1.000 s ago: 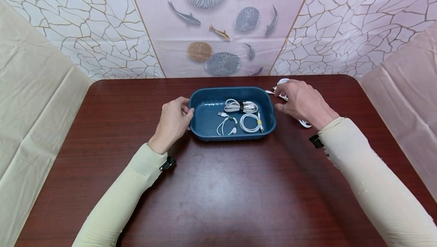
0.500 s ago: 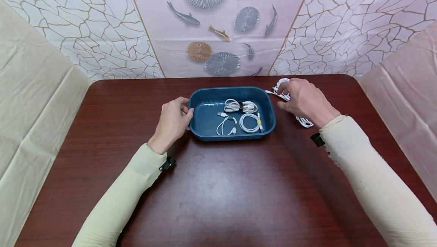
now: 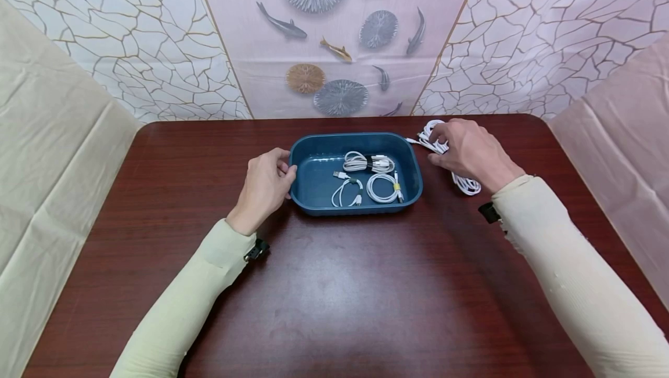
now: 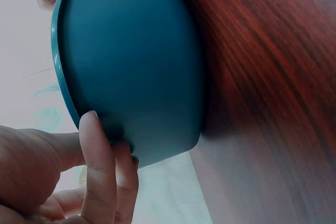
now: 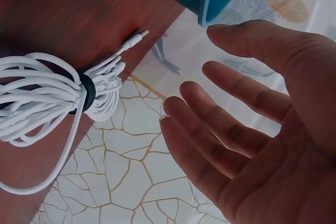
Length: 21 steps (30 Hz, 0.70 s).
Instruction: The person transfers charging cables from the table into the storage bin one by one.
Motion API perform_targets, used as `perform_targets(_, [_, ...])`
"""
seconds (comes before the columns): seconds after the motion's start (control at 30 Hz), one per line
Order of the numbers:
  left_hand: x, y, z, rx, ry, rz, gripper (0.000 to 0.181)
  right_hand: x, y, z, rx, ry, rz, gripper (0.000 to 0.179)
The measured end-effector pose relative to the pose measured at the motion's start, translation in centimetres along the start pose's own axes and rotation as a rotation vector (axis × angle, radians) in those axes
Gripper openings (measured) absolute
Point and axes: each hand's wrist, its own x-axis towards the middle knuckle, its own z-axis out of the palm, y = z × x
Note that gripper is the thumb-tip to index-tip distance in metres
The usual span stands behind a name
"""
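Note:
A blue plastic storage bin (image 3: 355, 211) stands near the back of the table. Its left end is gripped by my left hand (image 3: 265, 189), with fingertips against the outer wall in the left wrist view. Inside lie three coiled white cables: a thick bundle (image 3: 356, 162) with a black tie, a ring (image 3: 382, 198) with a yellow tie, and a short USB cable (image 3: 342, 175). Right of the bin, my right hand (image 3: 473, 151) hovers over a large white cable bundle (image 5: 39, 90) with a black strap. Its fingers are spread and hold nothing; the bundle is partly hidden in the head view.
The dark red wooden table (image 3: 334, 297) ends at a patterned backdrop (image 3: 167, 47) behind the bin. Pale cloth panels (image 3: 52, 151) rise at both sides.
My right hand has drifted slightly right, away from the bin, uncovering more of the large cable bundle. My left hand and the bin have stayed in place.

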Motion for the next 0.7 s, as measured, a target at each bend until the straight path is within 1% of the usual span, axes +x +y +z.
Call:
perform_targets(0.3, [0.1,0.1,0.0,0.003,-0.007,-0.011,0.036,0.4,0.8,0.3,-0.008,0.011,0.011,0.043])
perform_targets(0.7, [0.0,0.1,0.0,0.002,-0.004,-0.012,0.036,0.9,1.7,0.3,-0.001,-0.007,0.025,0.044])
